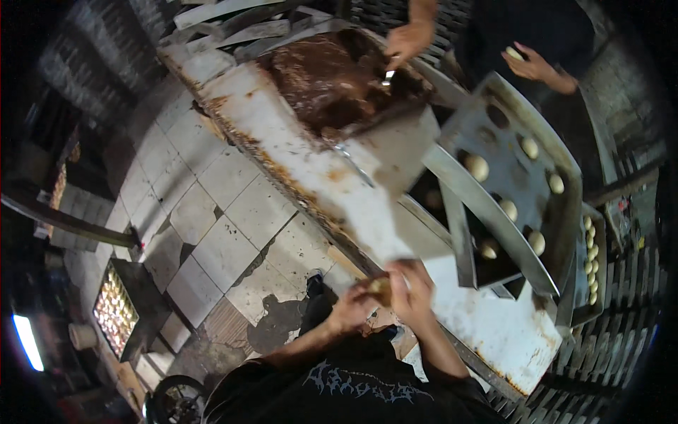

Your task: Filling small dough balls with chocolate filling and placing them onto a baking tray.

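Observation:
At the near edge of the stained white table, my left hand and my right hand are closed round a small yellowish dough piece, partly hidden by my fingers. Right of them sit stacked metal trays, the top one holding several pale dough balls. Farther up the table lies a broad mass of brown paste, with a metal utensil beside it.
Across the table, a co-worker's hand holds a metal tool in the paste, another a dough piece. A tray of dough balls sits far right. Left on the tiled floor stand a filled metal tray and a wheel.

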The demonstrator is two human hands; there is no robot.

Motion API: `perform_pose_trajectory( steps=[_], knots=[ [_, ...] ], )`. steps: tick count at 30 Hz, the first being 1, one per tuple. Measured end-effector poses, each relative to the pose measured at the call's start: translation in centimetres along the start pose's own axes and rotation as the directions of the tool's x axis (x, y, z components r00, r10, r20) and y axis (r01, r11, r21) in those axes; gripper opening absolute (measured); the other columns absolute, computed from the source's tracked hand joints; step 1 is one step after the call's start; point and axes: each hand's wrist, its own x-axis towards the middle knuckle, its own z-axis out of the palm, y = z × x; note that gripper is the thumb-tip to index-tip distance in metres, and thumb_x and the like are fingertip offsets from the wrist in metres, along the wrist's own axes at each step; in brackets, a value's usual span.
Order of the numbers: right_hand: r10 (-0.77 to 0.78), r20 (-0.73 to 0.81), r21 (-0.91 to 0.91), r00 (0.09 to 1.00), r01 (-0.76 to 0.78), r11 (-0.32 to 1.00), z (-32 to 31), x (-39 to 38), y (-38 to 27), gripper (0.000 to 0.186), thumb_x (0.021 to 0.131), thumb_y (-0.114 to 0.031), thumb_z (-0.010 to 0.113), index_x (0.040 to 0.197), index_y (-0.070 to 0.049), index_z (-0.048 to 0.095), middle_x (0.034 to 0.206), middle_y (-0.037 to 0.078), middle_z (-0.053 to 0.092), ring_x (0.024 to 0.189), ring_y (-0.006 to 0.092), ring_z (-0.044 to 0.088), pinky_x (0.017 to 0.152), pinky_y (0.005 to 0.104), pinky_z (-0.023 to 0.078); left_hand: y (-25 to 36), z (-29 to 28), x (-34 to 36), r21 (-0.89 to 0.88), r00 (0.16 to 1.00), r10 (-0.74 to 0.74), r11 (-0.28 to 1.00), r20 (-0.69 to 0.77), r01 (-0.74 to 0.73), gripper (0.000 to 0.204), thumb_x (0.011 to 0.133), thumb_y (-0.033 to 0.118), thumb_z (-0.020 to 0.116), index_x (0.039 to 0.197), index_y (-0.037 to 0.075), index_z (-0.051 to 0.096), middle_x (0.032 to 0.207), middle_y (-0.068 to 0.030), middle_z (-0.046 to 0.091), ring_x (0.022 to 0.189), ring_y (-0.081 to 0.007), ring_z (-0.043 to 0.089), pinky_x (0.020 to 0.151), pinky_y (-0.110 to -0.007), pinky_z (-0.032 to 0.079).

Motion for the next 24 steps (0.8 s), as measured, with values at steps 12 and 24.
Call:
perform_pose_trajectory(
  steps=[12,24],
  knots=[
    [0.03,-0.135,-0.36,0.99,-0.077,0.93,17.3,16.9,8.6,0.02,0.092,-0.012,0.049,0.106,0.001,0.045,0.097,0.025,0.053,0.081,0.0377,0.057,0.071,0.0441,0.045,6.1,-15.0,8.5,-0.344,0.942,-0.076,0.938,-0.327,-0.044,0.048,0.082,-0.001,0.059,0.126,-0.002,0.04,0.117,-0.0099,0.053,0.106,-0.0214,0.053,0.096,-0.031,0.041],
    [0.316,0.619,-0.762,0.719,0.453,0.464,16.1,32.9,3.6,0.023,0.087,-0.012,0.043,0.097,-0.004,0.062,0.097,0.015,0.062,0.088,0.034,0.06,0.074,0.0431,0.048,14.5,-17.6,10.5,-0.618,0.978,-0.054,0.781,-0.204,-0.085,0.043,0.084,0.002,0.048,0.125,-0.009,0.04,0.124,-0.0175,0.05,0.116,-0.0266,0.047,0.1,-0.038,0.036]
  ],
)
